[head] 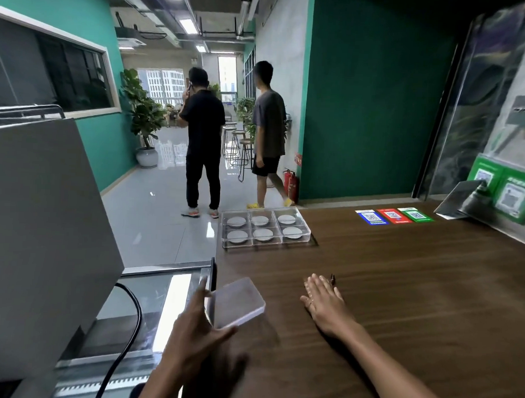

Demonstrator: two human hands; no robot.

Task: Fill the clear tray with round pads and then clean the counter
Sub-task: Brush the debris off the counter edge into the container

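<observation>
A clear tray (306, 230) with several compartments stands at the far left edge of the dark wooden counter (401, 278). Each compartment holds a white round pad (263, 234). My left hand (195, 333) grips a clear plastic lid (237, 302) and holds it tilted above the counter's near left edge. My right hand (323, 302) lies flat on the counter, palm down, fingers spread. A small dark object (332, 279) lies just past its fingertips.
Blue, red and green QR code cards (394, 216) lie flat at the counter's far side. Green QR stands (514, 198) lean by the right wall. A grey machine (42, 235) and a glass case (162, 299) sit left. Two people (204, 137) stand in the hallway.
</observation>
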